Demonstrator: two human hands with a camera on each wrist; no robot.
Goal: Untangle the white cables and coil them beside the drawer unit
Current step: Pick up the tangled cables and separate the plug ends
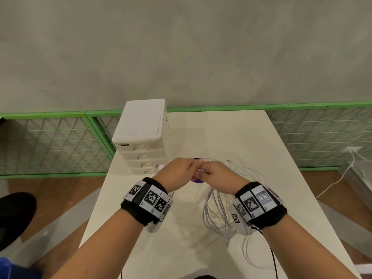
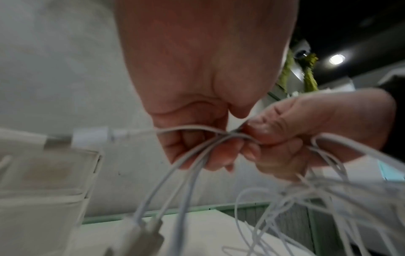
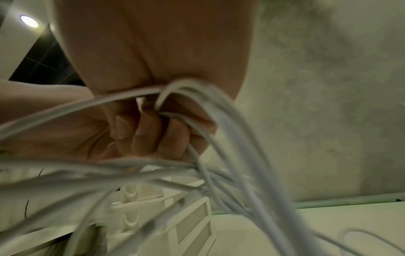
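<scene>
My two hands meet above the middle of the white table (image 1: 251, 137), both holding the tangle of white cables (image 1: 217, 210). My left hand (image 1: 181, 170) curls its fingers round several strands (image 2: 192, 166), and a white plug (image 2: 92, 136) sticks out to its left. My right hand (image 1: 213, 174) grips a bundle of loops (image 3: 219, 121) in its fist; the loops hang down under its wrist towards the table. The white drawer unit (image 1: 143, 135) stands just left of the hands, at the table's left edge.
A purple disc (image 1: 196, 180) lies on the table under the hands. More cable loops (image 1: 247, 168) lie right of the hands. A green mesh fence (image 1: 52, 141) runs behind the table. A black stool (image 1: 14, 214) stands at the left, and a wall socket with a cord (image 1: 352, 156) is at the right.
</scene>
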